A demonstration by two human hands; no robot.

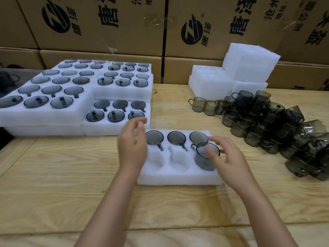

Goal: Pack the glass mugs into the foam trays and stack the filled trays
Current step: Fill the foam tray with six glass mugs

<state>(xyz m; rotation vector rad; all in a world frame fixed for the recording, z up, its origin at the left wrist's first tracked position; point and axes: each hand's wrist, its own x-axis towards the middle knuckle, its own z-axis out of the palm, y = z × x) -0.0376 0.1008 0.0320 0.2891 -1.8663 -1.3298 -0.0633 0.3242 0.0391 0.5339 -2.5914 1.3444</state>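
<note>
A white foam tray (178,179) lies on the wooden table in front of me. Its back row holds three smoky glass mugs (176,138), rims up. A fourth glass mug (203,161) sits tilted in the front right pocket, and my right hand (229,157) holds it with thumb and fingers at its rim and side. The other two front pockets hold nothing. My left hand (132,145) hovers over the tray's left edge, fingers loosely curled, gripping nothing and slightly blurred.
Filled foam trays (53,111) are stacked at the left and back left. A heap of loose glass mugs (267,122) lies at the right. Empty foam trays (210,82) stand behind it. Cardboard boxes (106,24) wall off the back.
</note>
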